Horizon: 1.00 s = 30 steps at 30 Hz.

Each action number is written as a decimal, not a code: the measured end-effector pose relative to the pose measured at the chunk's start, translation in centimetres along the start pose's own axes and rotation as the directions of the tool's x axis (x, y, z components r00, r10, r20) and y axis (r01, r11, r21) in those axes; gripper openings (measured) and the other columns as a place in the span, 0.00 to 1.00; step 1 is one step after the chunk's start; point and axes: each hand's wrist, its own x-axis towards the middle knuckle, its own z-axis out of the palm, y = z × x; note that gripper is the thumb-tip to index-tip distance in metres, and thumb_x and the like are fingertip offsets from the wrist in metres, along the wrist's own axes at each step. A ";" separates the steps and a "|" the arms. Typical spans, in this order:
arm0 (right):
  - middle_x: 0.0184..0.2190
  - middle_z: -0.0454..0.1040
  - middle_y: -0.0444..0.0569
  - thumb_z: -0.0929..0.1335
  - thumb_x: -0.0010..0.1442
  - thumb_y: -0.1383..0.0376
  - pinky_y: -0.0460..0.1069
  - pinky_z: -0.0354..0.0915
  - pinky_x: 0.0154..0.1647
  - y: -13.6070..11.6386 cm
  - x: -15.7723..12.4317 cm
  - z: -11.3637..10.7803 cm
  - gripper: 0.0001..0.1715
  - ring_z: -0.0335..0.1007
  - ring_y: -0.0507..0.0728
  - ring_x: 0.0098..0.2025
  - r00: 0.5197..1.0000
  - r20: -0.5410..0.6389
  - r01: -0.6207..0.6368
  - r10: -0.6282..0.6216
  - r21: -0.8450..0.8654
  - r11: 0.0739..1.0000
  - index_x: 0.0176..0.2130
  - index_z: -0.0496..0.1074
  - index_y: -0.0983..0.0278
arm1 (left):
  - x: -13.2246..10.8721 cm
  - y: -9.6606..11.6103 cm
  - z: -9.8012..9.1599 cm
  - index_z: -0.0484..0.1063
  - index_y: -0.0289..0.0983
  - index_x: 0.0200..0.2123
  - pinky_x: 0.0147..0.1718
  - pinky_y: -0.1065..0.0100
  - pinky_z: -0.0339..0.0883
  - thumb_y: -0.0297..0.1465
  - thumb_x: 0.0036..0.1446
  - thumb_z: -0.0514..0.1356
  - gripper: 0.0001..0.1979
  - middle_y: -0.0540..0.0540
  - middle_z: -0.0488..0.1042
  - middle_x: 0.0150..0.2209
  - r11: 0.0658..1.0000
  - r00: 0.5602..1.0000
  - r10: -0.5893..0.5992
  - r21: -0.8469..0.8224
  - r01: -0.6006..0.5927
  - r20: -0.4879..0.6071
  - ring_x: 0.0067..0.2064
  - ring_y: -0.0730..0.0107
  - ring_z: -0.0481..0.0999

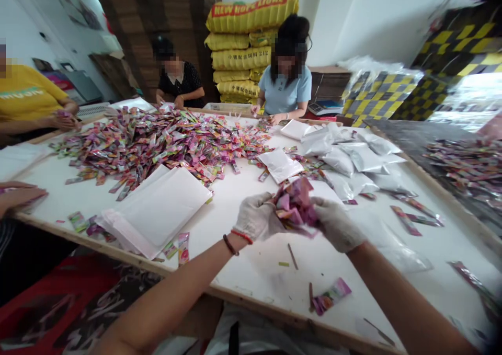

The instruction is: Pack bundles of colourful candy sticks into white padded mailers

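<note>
Purple sachet bunch (295,204): long axes mixed, ends splayed; pink patches.
Left hand (254,216): grips 9 o'clock side.
Right hand (338,225): grips 3 o'clock side.

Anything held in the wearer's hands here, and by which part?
A bunch of pink-purple packets, held at opposite sides by the left hand and right hand; individual packets' grip points cannot be told.

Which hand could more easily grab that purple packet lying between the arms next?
Probably the right hand: it looks nearer the purple packet than the left hand. Both hold a bunch of packets, so the right would need freeing first.
</note>
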 end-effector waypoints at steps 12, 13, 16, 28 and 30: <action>0.12 0.60 0.38 0.73 0.40 0.60 0.43 0.49 0.12 -6.2 1.4 -1.1 0.16 0.54 0.47 0.14 0.998 -0.062 0.022 -0.023 -0.019 1.000 0.20 0.62 0.63 | 3.6 6.3 -1.1 0.66 0.33 0.16 0.21 0.76 0.50 0.32 0.48 0.54 0.13 0.55 0.54 0.16 0.856 0.981 0.191 0.484 -0.183 0.033 0.22 0.79 0.56; 0.12 0.60 0.39 0.73 0.40 0.60 0.43 0.49 0.12 -6.2 1.3 -1.2 0.16 0.54 0.47 0.14 0.998 -0.065 0.019 -0.021 -0.024 1.000 0.20 0.62 0.63 | 3.6 6.4 -1.2 0.65 0.33 0.16 0.21 0.75 0.49 0.32 0.48 0.54 0.13 0.55 0.54 0.16 0.848 0.981 0.191 0.497 -0.183 0.034 0.21 0.79 0.55; 0.12 0.60 0.39 0.72 0.42 0.61 0.43 0.48 0.12 -6.5 0.5 -1.1 0.16 0.53 0.46 0.13 0.994 -0.095 0.046 -0.054 -0.079 0.996 0.18 0.62 0.63 | 3.5 7.3 -1.8 0.66 0.33 0.16 0.22 0.75 0.50 0.31 0.48 0.53 0.12 0.55 0.54 0.16 0.810 0.976 0.212 0.550 -0.203 0.049 0.22 0.79 0.57; 0.13 0.65 0.40 0.65 0.53 0.60 0.43 0.53 0.12 4.5 -8.5 -0.7 0.14 0.57 0.48 0.14 0.993 0.024 -0.075 0.119 -0.651 0.756 0.20 0.68 0.61 | -3.3 2.1 2.0 0.72 0.37 0.32 0.27 0.68 0.59 0.33 0.53 0.53 0.09 0.44 0.73 0.29 0.272 0.832 0.077 0.791 -0.548 0.550 0.30 0.65 0.71; 0.20 0.71 0.43 0.62 0.59 0.61 0.44 0.60 0.17 7.7 -9.2 0.6 0.12 0.64 0.50 0.19 1.000 0.019 0.028 -0.021 -0.635 0.772 0.30 0.73 0.61 | -5.4 -0.3 3.3 0.72 0.38 0.32 0.27 0.67 0.60 0.32 0.55 0.52 0.09 0.44 0.74 0.30 0.287 0.807 0.044 0.766 -0.575 0.589 0.31 0.64 0.72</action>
